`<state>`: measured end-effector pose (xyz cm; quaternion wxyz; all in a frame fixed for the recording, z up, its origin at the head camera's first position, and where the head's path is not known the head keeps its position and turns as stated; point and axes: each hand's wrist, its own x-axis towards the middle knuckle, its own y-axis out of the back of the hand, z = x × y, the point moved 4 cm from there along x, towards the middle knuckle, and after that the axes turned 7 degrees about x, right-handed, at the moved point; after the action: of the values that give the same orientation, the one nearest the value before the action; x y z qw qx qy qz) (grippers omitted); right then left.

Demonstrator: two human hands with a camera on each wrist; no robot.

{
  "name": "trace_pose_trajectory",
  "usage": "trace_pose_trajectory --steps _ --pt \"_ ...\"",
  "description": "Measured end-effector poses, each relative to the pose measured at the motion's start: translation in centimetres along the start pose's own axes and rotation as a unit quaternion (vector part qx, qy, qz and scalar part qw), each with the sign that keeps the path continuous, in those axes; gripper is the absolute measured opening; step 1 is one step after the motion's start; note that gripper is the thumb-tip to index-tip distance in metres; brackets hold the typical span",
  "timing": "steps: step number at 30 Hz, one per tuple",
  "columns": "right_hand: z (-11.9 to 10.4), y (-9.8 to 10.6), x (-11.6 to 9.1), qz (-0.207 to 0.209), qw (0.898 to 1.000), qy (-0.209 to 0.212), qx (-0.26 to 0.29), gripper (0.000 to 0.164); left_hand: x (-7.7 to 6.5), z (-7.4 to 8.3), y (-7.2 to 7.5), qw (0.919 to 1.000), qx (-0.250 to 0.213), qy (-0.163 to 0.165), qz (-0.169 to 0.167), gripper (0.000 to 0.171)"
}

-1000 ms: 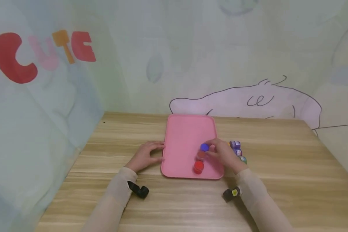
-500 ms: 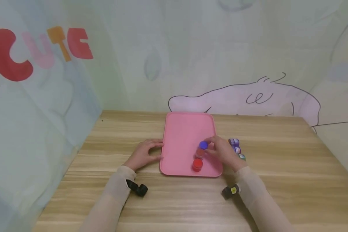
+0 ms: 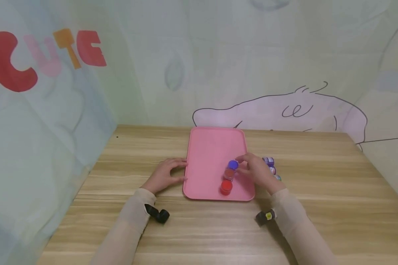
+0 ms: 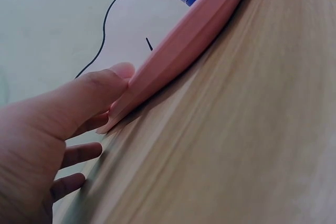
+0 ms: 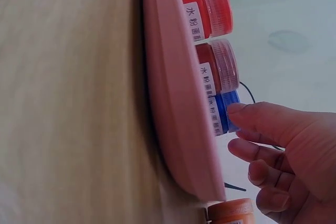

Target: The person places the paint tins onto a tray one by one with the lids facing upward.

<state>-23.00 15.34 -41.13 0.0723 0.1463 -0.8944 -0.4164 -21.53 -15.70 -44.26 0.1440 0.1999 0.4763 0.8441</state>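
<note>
Jar (image 3: 233, 165), blue with a white label (image 5: 214, 115), stands upright on the pink tray (image 3: 205, 151), behind the brown jar (image 3: 229, 174). Your right hand (image 3: 257, 173) pinches it; your left hand (image 3: 161, 177), fingers spread, touches the tray's edge. You face a wood-grain table (image 3: 202, 232) and pale, cartoon-printed backdrop (image 3: 146, 66).

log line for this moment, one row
left hand: touching pink tray | right hand: pinching blue jar | red jar, brown-red jar: on tray
</note>
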Motion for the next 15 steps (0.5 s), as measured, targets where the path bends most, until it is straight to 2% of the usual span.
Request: trace_pose_trajectory --steps 15 --pt "0.3 1.0 -0.21 0.014 1.0 -0.002 -0.007 0.035 -0.12 0.13 0.17 1.0 -0.004 -0.002 0.005 0.052"
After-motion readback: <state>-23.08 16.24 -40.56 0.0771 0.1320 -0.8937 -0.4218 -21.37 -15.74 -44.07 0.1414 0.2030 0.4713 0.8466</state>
